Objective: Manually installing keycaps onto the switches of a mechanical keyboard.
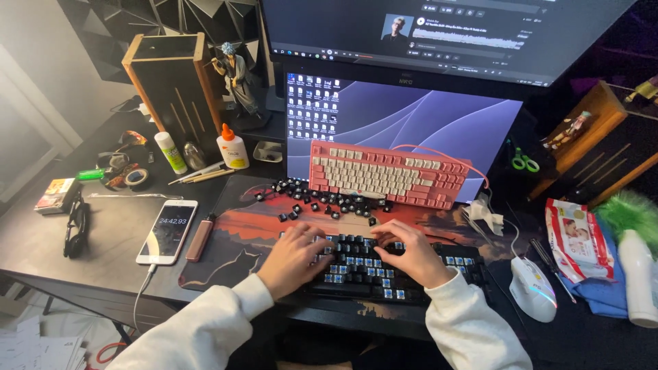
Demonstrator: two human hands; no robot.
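Both hands rest on a black keyboard point(384, 270) lying on a printed desk mat point(233, 233) at the near edge of the desk, close enough that the white sleeves drape over the edge. Many of its keys are bare, showing rows of small blue-topped switches, so it sits low and flat where fingers can reach every row. The left hand point(295, 257) is spread over the left part of the board, fingers curved down onto the switches; whether it pinches anything cannot be told. The right hand point(408, 252) has its fingertips gathered near the top middle rows, seemingly closed on something small (a keycap would fit, but it is hidden). Just behind the board lies a scatter of loose black keycaps point(322, 202), small glossy cubes heaped within easy reach. Behind them a pink keyboard point(387, 173) with cream and pink caps is propped tilted against the lower monitor point(439, 120), out of the working area. To the left lie a white phone point(166, 231) with a running timer on its screen and a slim brown case; to the right, a white mouse point(533, 288).
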